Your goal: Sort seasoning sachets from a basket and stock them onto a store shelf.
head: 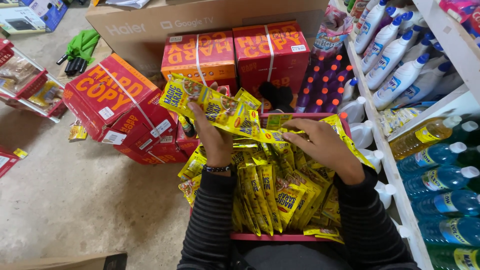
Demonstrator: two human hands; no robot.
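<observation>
A strip of joined yellow seasoning sachets stretches across the middle of the head view. My left hand grips it from below near its middle. My right hand pinches the strip's lower right end. Under both hands sits a red basket packed with many more yellow sachets, some spilling over its left side. Both arms wear dark striped sleeves, and a dark bracelet circles the left wrist.
Red and orange cartons stack on the concrete floor to the left and behind. A large brown cardboard box lies at the back. A white shelf on the right carries white cleaner bottles, blue bottles and purple bottles.
</observation>
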